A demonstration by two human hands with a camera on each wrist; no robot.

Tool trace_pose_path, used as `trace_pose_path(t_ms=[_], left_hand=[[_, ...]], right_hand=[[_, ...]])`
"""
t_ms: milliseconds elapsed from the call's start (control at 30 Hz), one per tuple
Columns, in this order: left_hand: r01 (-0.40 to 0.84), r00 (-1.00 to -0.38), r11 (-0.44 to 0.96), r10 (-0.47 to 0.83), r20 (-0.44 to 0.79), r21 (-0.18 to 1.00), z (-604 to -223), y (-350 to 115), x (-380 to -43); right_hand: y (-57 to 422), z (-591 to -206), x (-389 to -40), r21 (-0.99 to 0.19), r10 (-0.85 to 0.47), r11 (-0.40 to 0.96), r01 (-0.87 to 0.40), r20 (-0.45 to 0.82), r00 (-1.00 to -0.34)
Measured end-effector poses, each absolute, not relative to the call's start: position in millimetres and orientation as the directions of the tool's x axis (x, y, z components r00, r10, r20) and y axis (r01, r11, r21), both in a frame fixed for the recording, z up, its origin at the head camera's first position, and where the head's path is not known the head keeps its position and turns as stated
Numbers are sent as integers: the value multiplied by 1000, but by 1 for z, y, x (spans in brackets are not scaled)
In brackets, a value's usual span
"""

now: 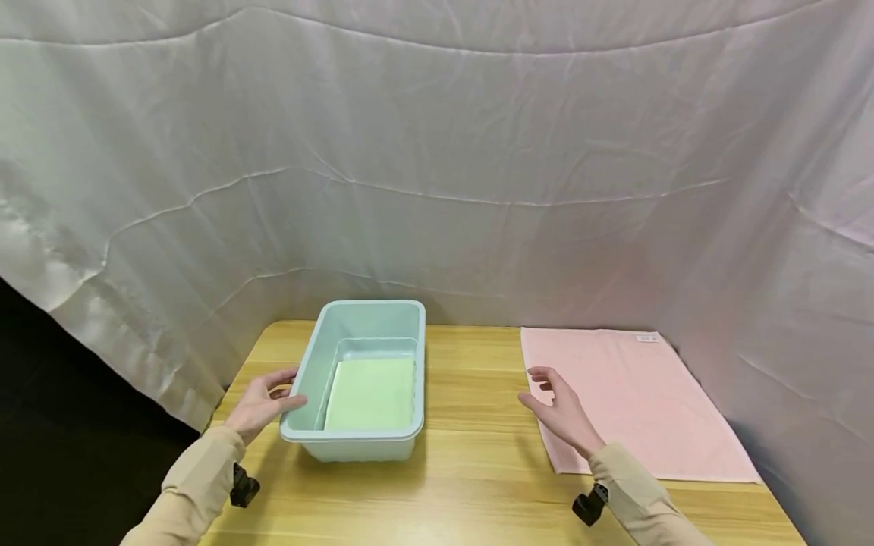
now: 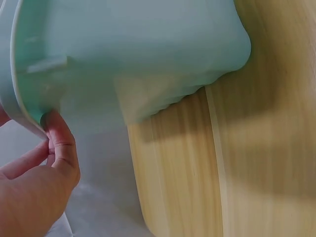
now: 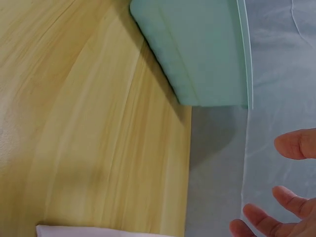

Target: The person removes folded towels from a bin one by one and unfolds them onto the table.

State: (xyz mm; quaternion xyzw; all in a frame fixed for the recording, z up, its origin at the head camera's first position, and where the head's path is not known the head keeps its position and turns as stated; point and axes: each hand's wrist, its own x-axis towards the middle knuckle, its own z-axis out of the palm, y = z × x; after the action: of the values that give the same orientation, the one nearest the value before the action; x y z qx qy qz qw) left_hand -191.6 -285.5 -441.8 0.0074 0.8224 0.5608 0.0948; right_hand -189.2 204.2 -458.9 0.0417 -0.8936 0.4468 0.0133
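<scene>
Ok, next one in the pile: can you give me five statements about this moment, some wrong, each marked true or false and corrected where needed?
1. The left grip holds the blue-green tub by its rim. True.
2. The pink cloth lies to the right of the tub on the wooden table. True.
3. The right grip is clenched around the pink cloth. False: it holds nothing, thumb and fingers apart.
4. The tub is upside down. False: its opening faces up, and a pale green rectangle shows inside.
5. A white label shows near the pink cloth's far edge. True.
</scene>
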Motion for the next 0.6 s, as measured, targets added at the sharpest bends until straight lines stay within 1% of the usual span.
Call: trace_pose_path(t_ms=[333,600], left_hand=[[-105,-970,287,181,-161,952,-443,-272,-186],[-124,-961,241,211,-177,962,-445,-263,-183]], right_hand=[[186,-449,-192,-768,-139,612,-187,128,-982],[164,-439,-197,-751,-213,610,-253,152,-965]])
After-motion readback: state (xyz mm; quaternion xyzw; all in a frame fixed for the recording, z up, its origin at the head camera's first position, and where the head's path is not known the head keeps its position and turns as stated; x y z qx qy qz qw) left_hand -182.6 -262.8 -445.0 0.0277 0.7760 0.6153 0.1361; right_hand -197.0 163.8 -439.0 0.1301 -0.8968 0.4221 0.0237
